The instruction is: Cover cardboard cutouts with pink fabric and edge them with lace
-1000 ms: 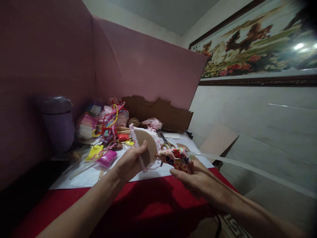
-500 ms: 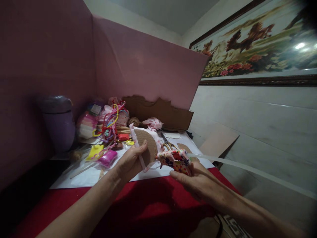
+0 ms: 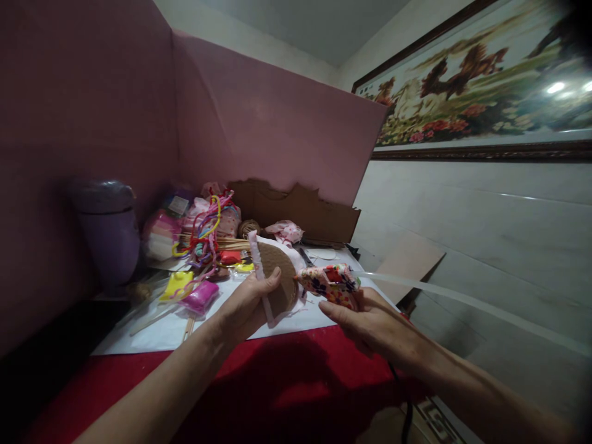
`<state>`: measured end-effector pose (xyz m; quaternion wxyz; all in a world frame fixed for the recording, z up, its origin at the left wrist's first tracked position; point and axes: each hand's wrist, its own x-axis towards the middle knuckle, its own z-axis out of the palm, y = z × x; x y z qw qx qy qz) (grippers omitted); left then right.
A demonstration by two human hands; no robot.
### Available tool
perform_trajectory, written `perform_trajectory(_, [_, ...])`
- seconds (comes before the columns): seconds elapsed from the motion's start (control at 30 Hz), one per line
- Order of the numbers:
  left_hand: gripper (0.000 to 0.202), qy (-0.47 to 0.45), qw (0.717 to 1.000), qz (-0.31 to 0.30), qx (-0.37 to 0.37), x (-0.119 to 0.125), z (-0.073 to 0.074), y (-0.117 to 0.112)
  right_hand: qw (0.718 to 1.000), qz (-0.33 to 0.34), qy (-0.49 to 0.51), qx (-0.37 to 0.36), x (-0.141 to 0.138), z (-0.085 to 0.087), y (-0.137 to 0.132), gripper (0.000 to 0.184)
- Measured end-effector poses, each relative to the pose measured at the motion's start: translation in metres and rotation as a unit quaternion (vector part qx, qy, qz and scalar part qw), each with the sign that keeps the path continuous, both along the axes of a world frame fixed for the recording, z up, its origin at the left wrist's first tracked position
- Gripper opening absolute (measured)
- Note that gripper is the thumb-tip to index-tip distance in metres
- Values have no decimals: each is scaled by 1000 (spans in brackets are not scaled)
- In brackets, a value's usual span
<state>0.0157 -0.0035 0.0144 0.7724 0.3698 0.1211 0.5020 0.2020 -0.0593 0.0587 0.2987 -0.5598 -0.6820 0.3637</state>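
My left hand [image 3: 252, 302] grips a half-round piece of brown cardboard [image 3: 276, 271] by its lower left side, thumb on its face. Pale pink fabric [image 3: 257, 253] is folded over the straight edge and shows along the curved rim. My right hand [image 3: 365, 320] is closed round a flower-patterned glue gun [image 3: 330, 285], its nozzle pointing left at the curved edge of the cardboard. Whether the nozzle touches it I cannot tell. A long translucent glue stick [image 3: 444, 298] runs out of the gun's back to the right.
White paper [image 3: 152, 333] lies over a red cloth [image 3: 208, 388]. Behind are colourful pipe cleaners [image 3: 210, 225], yellow [image 3: 177, 285] and magenta packets [image 3: 201, 297], a twine ball [image 3: 250, 228] and a bundled pink cloth [image 3: 284, 231]. A purple lidded container [image 3: 108, 246] stands left; torn cardboard [image 3: 300, 213] leans behind.
The glue gun has risen slightly, its nozzle now higher along the cardboard's curved edge. The cardboard piece has shifted a little to the right, and the scissors behind are now mostly hidden.
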Motion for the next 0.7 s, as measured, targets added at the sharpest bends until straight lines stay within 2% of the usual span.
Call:
perform_trajectory(0.33, [20,7,1000,-22,1,0,-2,0,1000,18,4,22,0,9,4,37])
perform_trajectory(0.7, [24,8,999,-42,7,0,-2,-1,998,37,-9,50,0,13,7,40])
